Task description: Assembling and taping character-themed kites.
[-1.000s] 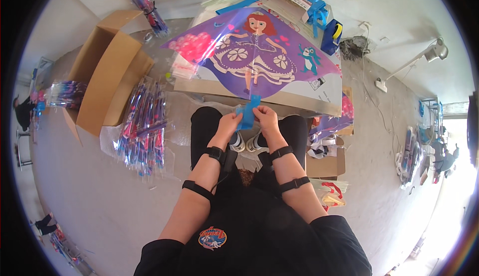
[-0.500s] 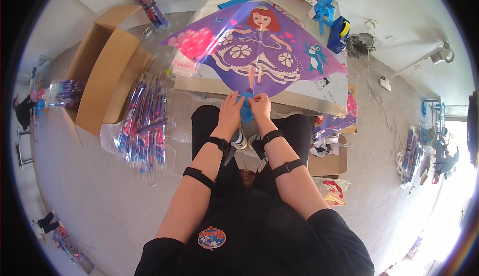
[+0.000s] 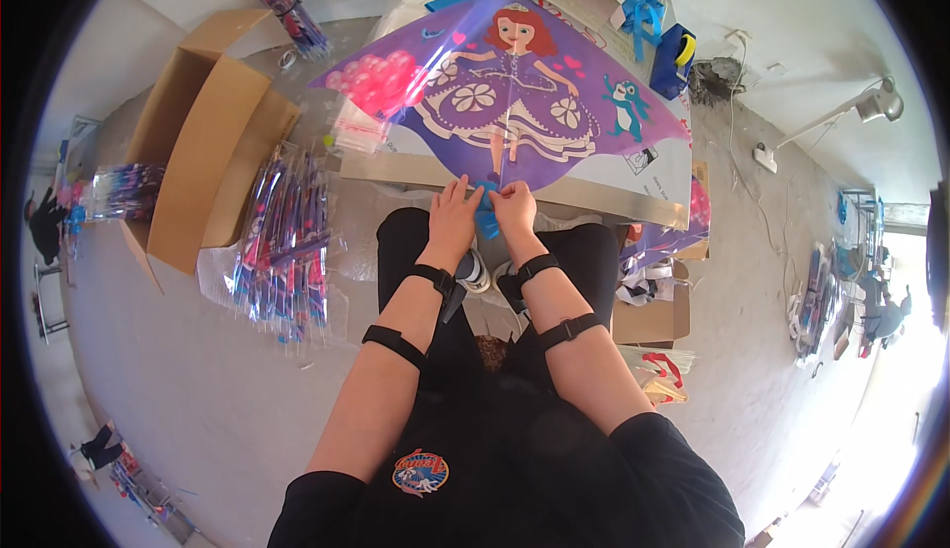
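A purple kite (image 3: 554, 93) printed with a red-haired figure in a gown lies spread over the table at the front. From its bottom tip a blue ribbon tail (image 3: 486, 219) hangs over the table's edge. My left hand (image 3: 453, 216) is at the left side of this tip, thumb and forefinger closed on the ribbon, other fingers stretched toward the kite. Opposite it, my right hand (image 3: 514, 213) pinches the ribbon's upper end with bent fingers. The fingertips partly cover where ribbon and kite meet.
Left of the table stand an open cardboard box (image 3: 188, 167) and a pile of wrapped kites (image 3: 287, 251). Blue ribbons (image 3: 641, 13) and a blue tape dispenser (image 3: 675, 61) sit at the table's far right. A lamp (image 3: 876, 102) stands farther right.
Both hands stay at the kite's bottom tip. My left fingers have drawn in slightly toward the ribbon, and the ribbon's hanging part has shifted a little. The whole view has moved slightly.
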`<action>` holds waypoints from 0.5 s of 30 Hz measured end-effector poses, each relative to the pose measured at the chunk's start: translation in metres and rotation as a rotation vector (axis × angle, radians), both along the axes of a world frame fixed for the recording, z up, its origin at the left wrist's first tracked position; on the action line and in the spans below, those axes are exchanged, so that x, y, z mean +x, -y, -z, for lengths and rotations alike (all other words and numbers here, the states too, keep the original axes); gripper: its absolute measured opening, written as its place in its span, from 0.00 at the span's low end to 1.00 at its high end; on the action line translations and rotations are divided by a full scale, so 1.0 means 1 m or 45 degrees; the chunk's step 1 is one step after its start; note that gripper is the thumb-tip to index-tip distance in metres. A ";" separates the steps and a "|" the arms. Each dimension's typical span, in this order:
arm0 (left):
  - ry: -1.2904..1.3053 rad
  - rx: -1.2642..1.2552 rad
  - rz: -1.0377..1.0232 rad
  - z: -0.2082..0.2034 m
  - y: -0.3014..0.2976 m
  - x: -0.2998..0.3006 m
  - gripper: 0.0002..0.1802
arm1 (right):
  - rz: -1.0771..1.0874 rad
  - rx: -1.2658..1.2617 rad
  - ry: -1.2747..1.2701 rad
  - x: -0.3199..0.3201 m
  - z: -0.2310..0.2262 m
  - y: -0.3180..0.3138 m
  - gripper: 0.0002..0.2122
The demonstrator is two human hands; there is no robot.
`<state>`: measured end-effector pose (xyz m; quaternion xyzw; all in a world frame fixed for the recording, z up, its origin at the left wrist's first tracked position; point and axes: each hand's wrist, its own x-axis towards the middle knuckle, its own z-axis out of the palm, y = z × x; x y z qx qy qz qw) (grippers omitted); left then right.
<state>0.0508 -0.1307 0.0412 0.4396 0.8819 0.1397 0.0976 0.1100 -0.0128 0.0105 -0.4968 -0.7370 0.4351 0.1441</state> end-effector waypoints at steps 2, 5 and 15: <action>0.017 -0.028 -0.015 -0.001 0.000 0.000 0.33 | -0.015 0.030 0.054 0.001 -0.010 0.002 0.13; 0.077 -0.060 -0.031 -0.004 -0.001 0.001 0.26 | -0.048 0.002 0.056 0.009 -0.024 0.006 0.09; 0.059 -0.039 -0.079 -0.002 -0.006 0.007 0.28 | -0.641 0.528 0.252 0.035 -0.036 0.022 0.21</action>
